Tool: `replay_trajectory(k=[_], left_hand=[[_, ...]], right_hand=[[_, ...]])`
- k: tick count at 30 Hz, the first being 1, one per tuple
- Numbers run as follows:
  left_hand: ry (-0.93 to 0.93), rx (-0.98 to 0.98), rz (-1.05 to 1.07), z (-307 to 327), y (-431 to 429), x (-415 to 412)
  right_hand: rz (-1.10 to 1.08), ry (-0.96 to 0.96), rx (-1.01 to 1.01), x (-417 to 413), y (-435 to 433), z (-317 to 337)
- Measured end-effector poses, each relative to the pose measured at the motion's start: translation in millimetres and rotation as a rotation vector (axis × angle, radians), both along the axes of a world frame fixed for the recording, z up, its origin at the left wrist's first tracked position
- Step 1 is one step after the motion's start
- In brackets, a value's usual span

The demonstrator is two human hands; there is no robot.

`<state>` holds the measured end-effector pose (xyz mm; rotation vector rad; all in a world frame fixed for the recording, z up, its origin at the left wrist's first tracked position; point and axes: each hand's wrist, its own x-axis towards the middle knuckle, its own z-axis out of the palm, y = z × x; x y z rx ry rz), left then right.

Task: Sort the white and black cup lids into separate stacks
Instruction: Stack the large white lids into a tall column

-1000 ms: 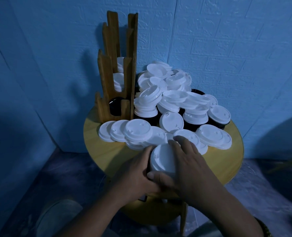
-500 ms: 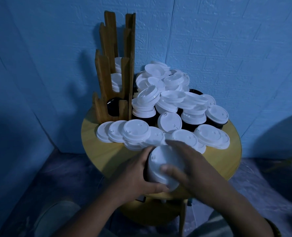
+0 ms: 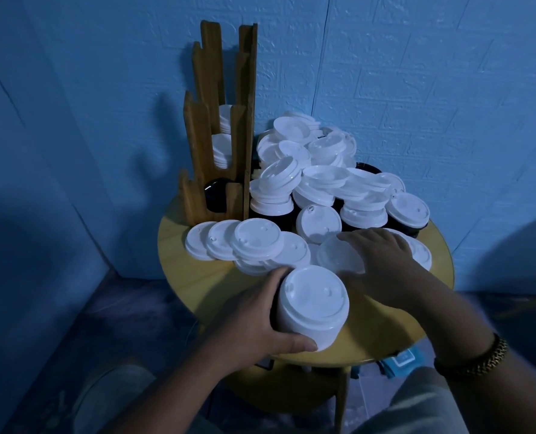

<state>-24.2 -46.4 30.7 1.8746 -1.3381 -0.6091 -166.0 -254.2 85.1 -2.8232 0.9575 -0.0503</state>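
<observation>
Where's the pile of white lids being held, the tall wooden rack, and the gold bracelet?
Lid stack [image 3: 312, 305]: head view, flat face of the top lid.
Rack [image 3: 247, 89]: head view, its tall right-hand board.
Bracelet [image 3: 489, 358]: head view, chain links on the wrist.

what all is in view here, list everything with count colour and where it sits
held lid stack: one, white, near table edge
loose lids: many, white, heaped across the table's middle and back
black lids: several, black, mostly hidden under the white heap
wooden holder: one, brown, back left of the table; white lids in its upper slots, a black one in the lowest
table: one, yellow wood, round, against the blue wall
bracelet: one, gold, right wrist
left hand: grips the held lid stack
right hand: rests on loose lids
</observation>
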Motion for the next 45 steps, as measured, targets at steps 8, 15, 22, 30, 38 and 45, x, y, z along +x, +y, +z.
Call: replay_trajectory(k=[8,15,22,30,38,45], left_hand=[[0.002,-0.014,0.000,0.5,0.3,-0.1],[0.000,-0.038,0.000,0.0,0.1,-0.3],[0.010,-0.042,0.012,-1.3,-0.8,0.4],[0.036,-0.055,0.016,-0.1,-1.1,-0.9],[0.011,-0.052,0.008,1.0,-1.7,-0.6],[0.008,-0.055,0.006,0.3,-4.2,-0.4]], right_hand=[[0.060,-0.323,0.193,-28.1,52.0,32.0],[0.273,-0.237,0.240,-13.2,76.5,10.4],[0.324,-0.178,0.223,-6.8,68.8,17.9],[0.199,-0.226,0.042,-4.5,88.1,7.9],[0.069,-0.579,0.342,-24.3,51.1,-5.0],[-0.441,-0.301,-0.032,-31.3,-35.2,-29.2]])
